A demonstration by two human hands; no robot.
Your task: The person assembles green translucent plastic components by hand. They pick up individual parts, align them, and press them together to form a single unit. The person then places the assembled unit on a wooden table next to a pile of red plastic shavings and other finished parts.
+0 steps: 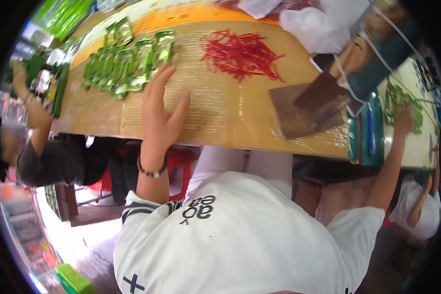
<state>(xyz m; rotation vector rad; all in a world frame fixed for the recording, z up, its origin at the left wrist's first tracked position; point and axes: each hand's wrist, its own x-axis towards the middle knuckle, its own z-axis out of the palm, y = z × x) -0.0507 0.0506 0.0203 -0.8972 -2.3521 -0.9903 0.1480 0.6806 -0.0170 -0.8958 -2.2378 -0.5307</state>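
My left hand (161, 110), a beaded bracelet at its wrist, is over the brown tabletop (201, 120). It is open, thumb apart from the fingers, holding nothing. Just beyond its fingertips lie several shiny green strip-like pieces (117, 66) in overlapping rows. A loose heap of thin red strips (242, 54) lies farther right. Over on the pale surface at the far right, my right hand (403, 122) reaches in beside a pile of green pieces (399, 100). Its fingers are small and blurred, so whether it grips one is hidden.
A dark machine with a wooden block (355, 59) and hanging cords stands over a brown plate (304, 112) at the right. Beside it sits a teal tray (365, 130). White plastic bags (316, 29) lie at the back. Other people work at left and far right.
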